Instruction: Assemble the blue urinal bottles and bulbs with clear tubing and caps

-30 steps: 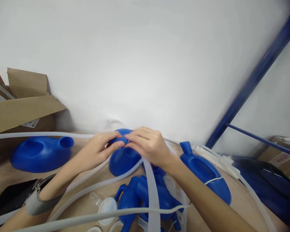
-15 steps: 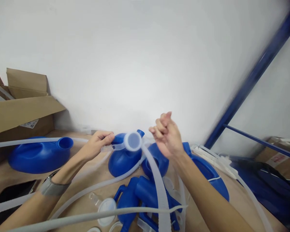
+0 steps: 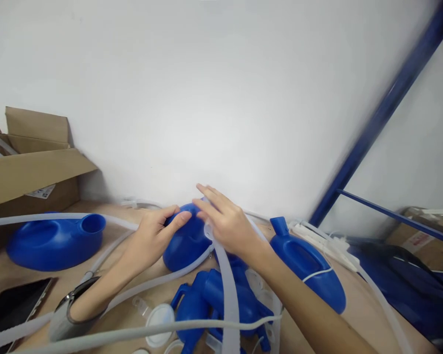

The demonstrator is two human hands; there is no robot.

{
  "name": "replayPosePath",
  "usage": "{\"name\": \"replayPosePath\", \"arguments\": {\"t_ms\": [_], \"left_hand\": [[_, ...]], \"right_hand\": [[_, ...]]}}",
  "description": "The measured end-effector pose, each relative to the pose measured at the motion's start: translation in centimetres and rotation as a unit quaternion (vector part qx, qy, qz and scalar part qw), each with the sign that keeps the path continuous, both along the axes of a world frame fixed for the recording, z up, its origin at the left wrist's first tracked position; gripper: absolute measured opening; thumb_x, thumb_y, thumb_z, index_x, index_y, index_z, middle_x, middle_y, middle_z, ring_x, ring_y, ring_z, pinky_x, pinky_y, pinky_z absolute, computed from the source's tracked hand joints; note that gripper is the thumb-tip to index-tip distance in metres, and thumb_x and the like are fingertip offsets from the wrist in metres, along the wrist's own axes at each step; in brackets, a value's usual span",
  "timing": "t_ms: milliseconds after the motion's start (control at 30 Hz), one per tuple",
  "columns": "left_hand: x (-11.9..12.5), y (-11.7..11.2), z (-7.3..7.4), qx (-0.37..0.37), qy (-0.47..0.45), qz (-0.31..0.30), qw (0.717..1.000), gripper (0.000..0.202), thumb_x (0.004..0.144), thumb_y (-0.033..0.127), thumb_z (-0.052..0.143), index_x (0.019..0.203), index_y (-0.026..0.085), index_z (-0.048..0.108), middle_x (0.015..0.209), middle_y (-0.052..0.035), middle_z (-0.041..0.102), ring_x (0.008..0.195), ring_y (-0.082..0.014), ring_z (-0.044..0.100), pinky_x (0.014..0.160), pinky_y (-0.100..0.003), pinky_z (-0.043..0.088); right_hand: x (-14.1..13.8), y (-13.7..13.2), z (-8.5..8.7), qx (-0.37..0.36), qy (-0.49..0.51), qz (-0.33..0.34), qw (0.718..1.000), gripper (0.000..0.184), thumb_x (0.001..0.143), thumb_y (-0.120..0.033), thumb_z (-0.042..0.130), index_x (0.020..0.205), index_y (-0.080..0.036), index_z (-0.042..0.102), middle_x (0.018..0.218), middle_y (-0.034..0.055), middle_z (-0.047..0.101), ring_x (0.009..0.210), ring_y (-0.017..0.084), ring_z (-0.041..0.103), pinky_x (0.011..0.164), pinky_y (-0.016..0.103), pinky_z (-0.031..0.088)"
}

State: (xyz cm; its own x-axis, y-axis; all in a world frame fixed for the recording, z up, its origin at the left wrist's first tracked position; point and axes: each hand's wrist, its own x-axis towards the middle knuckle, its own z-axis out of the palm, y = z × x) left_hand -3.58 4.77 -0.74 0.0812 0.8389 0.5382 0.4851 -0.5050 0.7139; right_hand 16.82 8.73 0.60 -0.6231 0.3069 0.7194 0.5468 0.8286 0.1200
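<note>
My left hand (image 3: 153,236) grips the left side of a blue plastic bottle (image 3: 186,243) lying on the wooden table (image 3: 140,282). My right hand (image 3: 227,221) rests on the bottle's top with its fingers stretched flat, pressing down where a translucent white strap (image 3: 229,285) meets the bottle. The strap runs from under that hand toward me. The cap under my right hand is hidden.
Another blue bottle (image 3: 55,241) lies at the left, one more (image 3: 306,263) at the right, and several are piled near me (image 3: 214,302). White tubes (image 3: 96,334) cross the table. A loose white lid (image 3: 158,317), a dark phone (image 3: 13,307), cardboard box (image 3: 33,169) and blue rack post (image 3: 384,110) surround them.
My right hand, raised and curled half a second ago, has come down flat onto the bottle's top. The open white cap seen then is now covered by that hand.
</note>
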Motion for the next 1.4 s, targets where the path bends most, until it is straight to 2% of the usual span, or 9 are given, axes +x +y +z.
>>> {"name": "replayPosePath", "arguments": {"t_ms": [100, 267, 367, 500, 567, 767, 1000, 1233, 1400], "left_hand": [[-0.2, 0.2, -0.6, 0.028, -0.009, 0.014, 0.999, 0.051, 0.098, 0.053, 0.050, 0.059, 0.021, 0.043, 0.055, 0.0054, 0.039, 0.054, -0.0114, 0.038, 0.054, -0.026, 0.031], [-1.3, 0.3, -0.6, 0.122, 0.028, -0.049, 0.991, 0.051, 0.095, 0.042, 0.056, 0.053, 0.019, 0.039, 0.051, 0.0067, 0.033, 0.047, -0.0079, 0.033, 0.049, -0.024, 0.027], [-1.6, 0.5, -0.2, 0.155, 0.060, -0.006, 0.986, 0.047, 0.094, 0.040, 0.061, 0.055, 0.018, 0.049, 0.050, 0.0074, 0.037, 0.046, -0.0068, 0.034, 0.048, -0.022, 0.028], [-1.7, 1.2, -0.3, 0.187, 0.068, 0.069, 0.978, 0.047, 0.094, 0.038, 0.062, 0.053, 0.018, 0.052, 0.047, 0.0078, 0.038, 0.045, -0.0063, 0.034, 0.047, -0.022, 0.026], [-1.8, 1.5, -0.5, 0.196, 0.076, 0.073, 0.975, 0.046, 0.094, 0.039, 0.063, 0.054, 0.017, 0.053, 0.047, 0.0079, 0.038, 0.045, -0.0063, 0.034, 0.047, -0.022, 0.027], [-1.9, 1.3, -0.7, 0.241, 0.100, 0.044, 0.964, 0.044, 0.095, 0.035, 0.064, 0.057, 0.018, 0.051, 0.050, 0.0081, 0.036, 0.047, -0.0065, 0.033, 0.048, -0.020, 0.029], [-3.4, 1.7, 0.3, 0.254, 0.140, -0.089, 0.953, 0.044, 0.096, 0.026, 0.058, 0.056, 0.019, 0.040, 0.052, 0.0078, 0.029, 0.045, -0.0063, 0.027, 0.045, -0.021, 0.024], [-4.6, 2.4, 1.0, 0.149, 0.147, -0.163, 0.964, 0.047, 0.098, 0.036, 0.053, 0.057, 0.020, 0.037, 0.051, 0.0067, 0.028, 0.043, -0.0075, 0.028, 0.045, -0.024, 0.024], [-3.3, 2.1, 1.6, 0.156, 0.121, -0.074, 0.978, 0.050, 0.093, 0.039, 0.056, 0.052, 0.020, 0.034, 0.049, 0.0065, 0.026, 0.045, -0.0074, 0.026, 0.045, -0.024, 0.021]], "right_hand": [[-0.5, 0.9, -0.5, -0.086, 0.171, 0.079, 0.978, 0.036, 0.110, -0.041, 0.048, 0.120, -0.020, 0.075, 0.139, 0.0138, 0.073, 0.130, 0.027, 0.070, 0.112, 0.043, 0.059], [0.9, 1.5, 1.0, -0.207, 0.446, 0.064, 0.869, 0.060, 0.108, -0.064, 0.035, 0.105, -0.018, 0.073, 0.099, 0.0107, 0.082, 0.086, 0.024, 0.081, 0.079, 0.040, 0.066], [2.7, 0.9, 2.4, -0.267, 0.281, 0.028, 0.921, 0.047, 0.104, -0.060, 0.053, 0.092, -0.021, 0.076, 0.099, 0.0074, 0.081, 0.097, 0.025, 0.076, 0.094, 0.043, 0.059], [3.4, -0.4, 2.2, -0.258, 0.055, -0.016, 0.964, 0.051, 0.089, -0.055, 0.080, 0.127, -0.023, 0.070, 0.130, 0.0100, 0.073, 0.126, 0.031, 0.063, 0.110, 0.050, 0.049], [2.8, -0.9, 1.5, -0.245, 0.060, -0.013, 0.968, 0.061, 0.086, -0.054, 0.084, 0.134, -0.022, 0.063, 0.133, 0.0113, 0.068, 0.125, 0.029, 0.062, 0.108, 0.047, 0.049], [1.3, -0.8, 0.3, -0.151, 0.041, 0.079, 0.984, 0.030, 0.102, -0.036, 0.070, 0.080, -0.020, 0.057, 0.086, 0.0026, 0.062, 0.091, 0.020, 0.057, 0.086, 0.033, 0.048], [1.2, -1.9, 1.7, -0.149, -0.030, 0.153, 0.976, 0.037, 0.110, -0.033, 0.053, 0.075, -0.022, 0.049, 0.073, -0.0010, 0.056, 0.071, 0.016, 0.050, 0.073, 0.030, 0.042], [0.9, -2.9, 1.9, -0.135, -0.008, 0.194, 0.972, 0.035, 0.110, -0.025, 0.049, 0.075, -0.022, 0.050, 0.070, -0.0028, 0.054, 0.067, 0.014, 0.052, 0.083, 0.030, 0.051], [1.3, -3.3, 1.8, -0.158, -0.012, 0.156, 0.975, 0.031, 0.111, -0.031, 0.047, 0.083, -0.022, 0.055, 0.079, -0.0007, 0.062, 0.075, 0.015, 0.059, 0.092, 0.036, 0.055]]}}
